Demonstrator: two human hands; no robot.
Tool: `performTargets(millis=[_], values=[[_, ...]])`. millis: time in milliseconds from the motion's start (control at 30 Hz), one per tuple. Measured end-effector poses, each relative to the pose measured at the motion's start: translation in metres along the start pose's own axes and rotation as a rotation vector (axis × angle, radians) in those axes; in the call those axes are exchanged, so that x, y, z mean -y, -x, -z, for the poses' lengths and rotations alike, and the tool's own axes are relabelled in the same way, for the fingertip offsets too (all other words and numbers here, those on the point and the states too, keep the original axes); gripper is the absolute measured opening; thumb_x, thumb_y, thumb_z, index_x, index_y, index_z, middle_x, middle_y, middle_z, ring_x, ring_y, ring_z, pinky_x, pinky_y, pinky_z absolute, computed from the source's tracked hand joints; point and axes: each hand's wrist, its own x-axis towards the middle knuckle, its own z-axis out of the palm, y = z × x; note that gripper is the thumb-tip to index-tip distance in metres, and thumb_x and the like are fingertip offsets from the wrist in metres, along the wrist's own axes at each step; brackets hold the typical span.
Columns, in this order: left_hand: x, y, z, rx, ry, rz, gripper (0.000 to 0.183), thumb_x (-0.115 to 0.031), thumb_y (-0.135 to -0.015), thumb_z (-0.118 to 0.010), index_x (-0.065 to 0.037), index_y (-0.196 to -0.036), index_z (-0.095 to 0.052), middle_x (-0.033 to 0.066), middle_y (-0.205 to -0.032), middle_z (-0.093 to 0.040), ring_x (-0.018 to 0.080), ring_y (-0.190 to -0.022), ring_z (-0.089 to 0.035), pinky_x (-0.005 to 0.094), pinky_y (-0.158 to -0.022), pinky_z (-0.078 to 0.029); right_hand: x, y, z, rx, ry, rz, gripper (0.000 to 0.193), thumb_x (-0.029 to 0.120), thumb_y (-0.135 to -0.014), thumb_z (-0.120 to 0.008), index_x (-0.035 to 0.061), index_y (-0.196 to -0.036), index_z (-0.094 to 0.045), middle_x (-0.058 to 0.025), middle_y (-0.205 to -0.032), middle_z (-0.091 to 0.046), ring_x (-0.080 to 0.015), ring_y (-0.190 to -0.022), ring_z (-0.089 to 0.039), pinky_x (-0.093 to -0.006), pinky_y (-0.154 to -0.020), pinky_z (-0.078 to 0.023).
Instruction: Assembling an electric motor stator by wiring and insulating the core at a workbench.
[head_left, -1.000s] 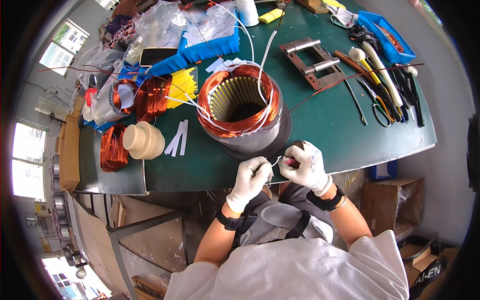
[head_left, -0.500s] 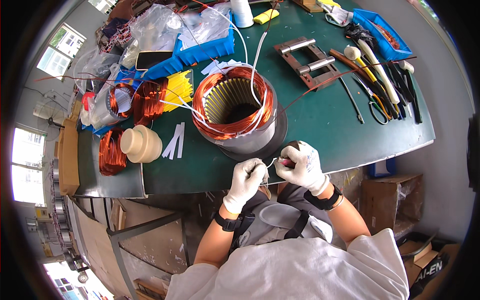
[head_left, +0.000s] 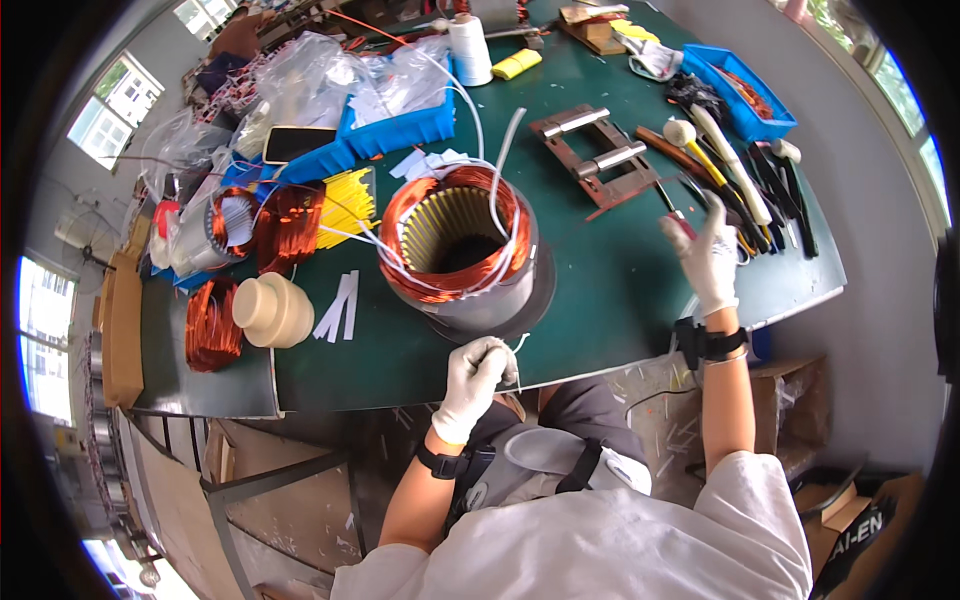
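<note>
My left hand [head_left: 476, 382], in a white glove, is closed at the table's near edge. A short piece of white cord [head_left: 521, 343] sticks up from its fingers. My right hand [head_left: 710, 262], also gloved, is over the right side of the table with its fingers apart, beside a thin metal rod [head_left: 672, 201] and partly covering the hand tools. Beyond my left hand stands a grey motor stator [head_left: 500, 300] with a ring of copper windings [head_left: 400, 225]. White sleeving [head_left: 496, 200] rises from the windings.
A steel bracket-like fixture [head_left: 592, 150], a mallet [head_left: 690, 140] and blue bins [head_left: 400, 132] lie around the stator. At left are copper coils [head_left: 212, 325], a cream stepped cylinder [head_left: 272, 311], white strips [head_left: 338, 308] and yellow strips [head_left: 347, 205]. A thread cone [head_left: 470, 50] stands far back.
My right hand has left my left hand and moved right and away to the tools, its fingers now apart. My left hand stays closed near the table edge. The view has shifted slightly.
</note>
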Motion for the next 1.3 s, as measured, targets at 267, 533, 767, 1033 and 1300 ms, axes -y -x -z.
performTargets(millis=[267, 533, 767, 1033, 1300], values=[[-0.001, 0.006, 0.014, -0.046, -0.036, -0.032, 0.023, -0.006, -0.094, -0.049, -0.001, -0.074, -0.057, 0.0007, -0.068, -0.059, 0.0054, -0.062, -0.051, 0.0229, -0.059, -0.043, 0.133, 0.079, 0.006, 0.769, -0.684, 0.185, 0.033, 0.02, -0.08, -0.073, 0.0016, -0.107, -0.069, -0.0128, -0.087, -0.066, -0.0255, -0.084, -0.063, -0.0347, -0.078, -0.05], [-0.002, 0.009, -0.005, -0.014, -0.153, -0.071, 0.017, -0.007, -0.091, -0.063, -0.002, -0.107, -0.062, -0.0027, -0.074, -0.058, 0.003, -0.066, -0.051, 0.0204, -0.06, -0.044, 0.118, 0.128, -0.023, 0.769, -0.935, 0.121, 0.005, 0.007, -0.082, -0.066, 0.0024, -0.085, -0.068, -0.0053, -0.078, -0.064, -0.0177, -0.077, -0.059, -0.0304, -0.07, -0.047], [0.002, 0.01, -0.008, -0.02, -0.152, -0.122, 0.025, -0.004, -0.089, -0.067, 0.0, -0.113, -0.064, 0.0031, -0.094, -0.068, 0.0073, -0.085, -0.062, 0.0243, -0.077, -0.051, 0.118, 0.129, -0.026, 0.771, -1.044, 0.076, 0.004, 0.003, -0.08, -0.065, 0.0018, -0.083, -0.066, -0.0041, -0.075, -0.061, -0.015, -0.072, -0.055, -0.0297, -0.068, -0.046], [0.009, 0.008, -0.005, 0.0, -0.189, -0.089, 0.01, -0.002, -0.09, -0.064, 0.0, -0.099, -0.065, 0.0009, -0.092, -0.067, 0.0054, -0.087, -0.061, 0.0229, -0.079, -0.05, 0.106, 0.13, -0.03, 0.836, -1.009, 0.021, 0.006, 0.002, -0.078, -0.065, 0.0026, -0.083, -0.066, -0.0048, -0.076, -0.06, -0.0144, -0.07, -0.054, -0.0292, -0.065, -0.044], [0.011, 0.011, -0.008, -0.03, -0.283, -0.169, 0.012, -0.003, -0.088, -0.067, 0.0, -0.1, -0.066, 0.001, -0.087, -0.068, 0.0051, -0.082, -0.061, 0.0231, -0.074, -0.052, 0.118, 0.132, -0.028, 0.592, -0.891, 0.247, 0.008, 0.0, -0.073, -0.065, 0.0037, -0.08, -0.066, -0.0071, -0.071, -0.061, -0.0199, -0.063, -0.057, -0.0319, -0.061, -0.046]])
